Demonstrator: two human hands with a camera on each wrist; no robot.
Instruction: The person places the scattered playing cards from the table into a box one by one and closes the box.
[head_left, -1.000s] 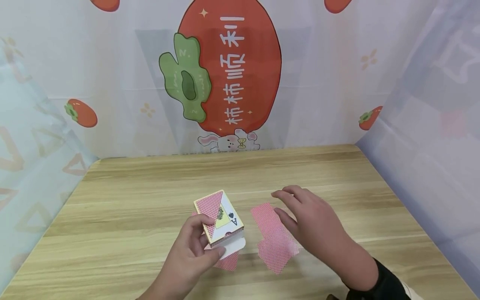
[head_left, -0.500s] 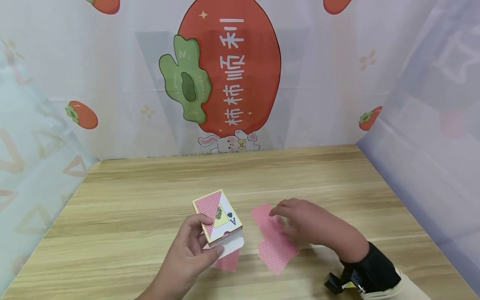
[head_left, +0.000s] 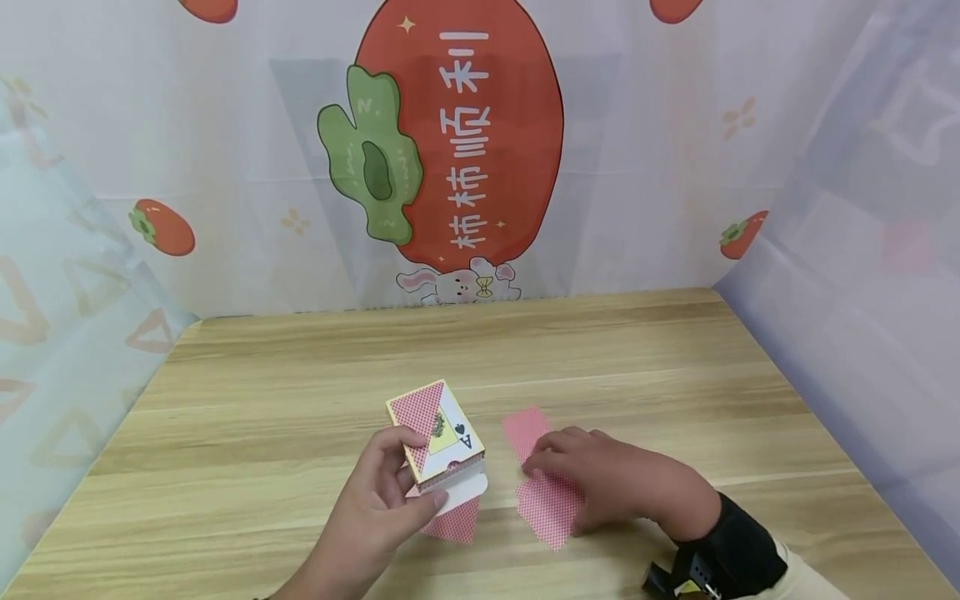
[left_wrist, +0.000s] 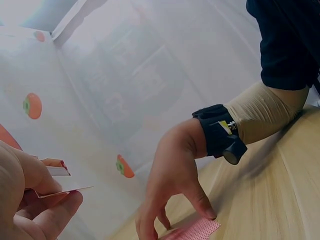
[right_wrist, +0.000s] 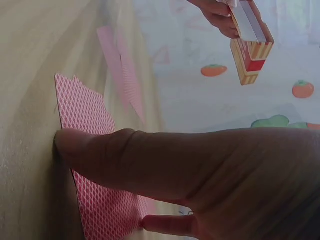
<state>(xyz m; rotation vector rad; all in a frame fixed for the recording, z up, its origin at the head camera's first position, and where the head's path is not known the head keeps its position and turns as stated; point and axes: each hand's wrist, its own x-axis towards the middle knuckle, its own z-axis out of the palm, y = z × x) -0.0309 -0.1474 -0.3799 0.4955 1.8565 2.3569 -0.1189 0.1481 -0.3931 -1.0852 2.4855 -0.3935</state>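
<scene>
My left hand [head_left: 382, 500] grips a card box [head_left: 442, 433] printed with an ace of spades, tilted above the table. Its white flap [head_left: 465, 492] hangs open toward me, and the box mouth shows in the right wrist view. To the right, my right hand [head_left: 622, 479] reaches down over red-checked playing cards [head_left: 547, 508] lying face down. In the right wrist view, its thumb [right_wrist: 85, 145] is at one edge of a card [right_wrist: 90, 105] and a fingertip is at the opposite side. The hand hides part of the cards.
More red-backed cards [head_left: 453, 525] lie beneath the box, partly covered by it and my left hand. The wooden table [head_left: 300, 367] is bounded by printed cloth walls [head_left: 247, 167] at the back and both sides.
My right hand has come down from above the cards and moved toward me, its fingers bending onto them. The left hand and box have stayed nearly still.
</scene>
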